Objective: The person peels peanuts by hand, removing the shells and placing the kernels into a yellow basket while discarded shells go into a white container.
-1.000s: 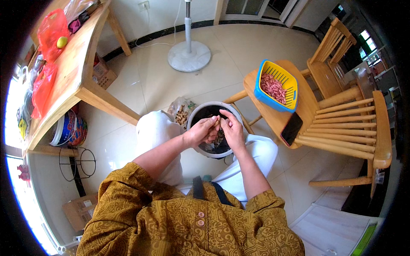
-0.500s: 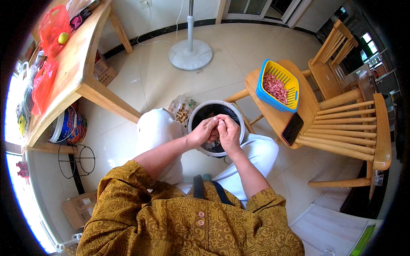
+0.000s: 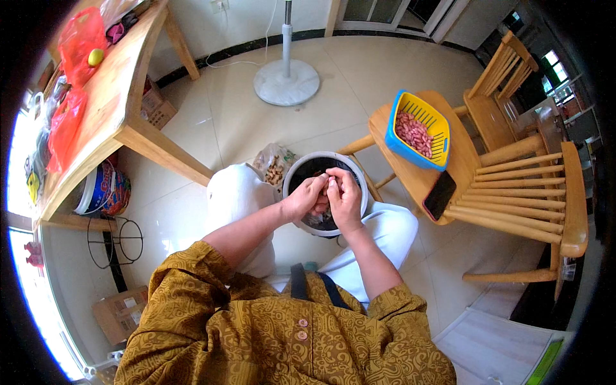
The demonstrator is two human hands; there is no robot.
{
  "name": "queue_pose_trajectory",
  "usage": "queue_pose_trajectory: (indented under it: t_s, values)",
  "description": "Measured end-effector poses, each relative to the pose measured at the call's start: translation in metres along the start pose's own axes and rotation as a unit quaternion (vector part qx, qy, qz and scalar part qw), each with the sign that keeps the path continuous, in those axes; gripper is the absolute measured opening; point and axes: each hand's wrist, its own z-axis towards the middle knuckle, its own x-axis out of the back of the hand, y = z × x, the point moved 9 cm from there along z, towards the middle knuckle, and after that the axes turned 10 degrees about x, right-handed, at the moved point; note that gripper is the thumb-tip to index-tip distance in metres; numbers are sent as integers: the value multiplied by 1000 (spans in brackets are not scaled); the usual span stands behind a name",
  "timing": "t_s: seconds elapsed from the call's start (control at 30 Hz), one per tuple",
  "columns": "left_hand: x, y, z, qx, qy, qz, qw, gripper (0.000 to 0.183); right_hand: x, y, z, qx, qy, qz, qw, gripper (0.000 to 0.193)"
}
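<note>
Both hands found joined above the bucket; contents of grip not verified.
The left hand and the right hand are held over the bucket's mouth, with fingers curled inward and thumbs and fingertips brought together. Anything pinched there is hidden by the fingers; whether the grip is clamped on an item cannot be told. Brownish scraps are seen inside the bucket. Unshelled peanuts are contained in a clear bag on the floor, just left of the bucket. Pink kernels are held in a blue and yellow basket, placed on a wooden chair right of the bucket. A dark phone is laid beside the basket, also right of the bucket.
</note>
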Motion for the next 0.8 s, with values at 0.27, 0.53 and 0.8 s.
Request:
queue_pose_trajectory:
  t_s: [0.27,0.53,0.8]
  values:
    - [3,1,1,11,-2,-16,1000,43,-6,30,-6,-113,-87,116,983,10]
    - [-12,-1,-3,46,-82,-14,995,44,-17,47,-24,-247,-30,355,901,7]
    - [-18,8,-6,8,-70,4,998,38,-9,67,-24,-325,74,600,727,17]
